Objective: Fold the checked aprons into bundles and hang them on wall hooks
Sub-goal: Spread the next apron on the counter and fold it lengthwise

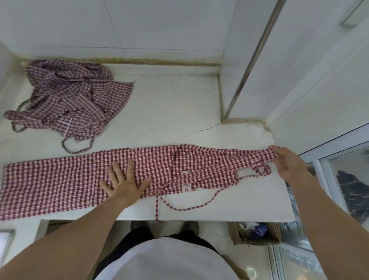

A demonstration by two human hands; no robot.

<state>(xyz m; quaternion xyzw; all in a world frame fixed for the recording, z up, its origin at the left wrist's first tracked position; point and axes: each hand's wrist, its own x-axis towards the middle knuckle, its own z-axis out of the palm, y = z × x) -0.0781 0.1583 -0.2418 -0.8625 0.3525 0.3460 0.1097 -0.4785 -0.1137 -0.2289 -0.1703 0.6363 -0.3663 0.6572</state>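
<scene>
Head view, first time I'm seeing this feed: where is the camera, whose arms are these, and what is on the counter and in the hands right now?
There is no machine here. The single picture comes from a wide-angle camera worn on a person's head, looking forward and down, so the two bare arms reaching in from the bottom are that person's own.

On the white counter a red checked apron lies stretched out lengthwise across the front. The left hand presses flat on its middle with fingers spread. The right hand holds the narrow strap end at the right, though exactly how the fingers grip it is hard to see. One thin tie string hangs over the front edge.

Further back on the left sits a crumpled pile of checked aprons, not yet folded. A cardboard box stands on the floor below. No wall hooks are in view.
</scene>
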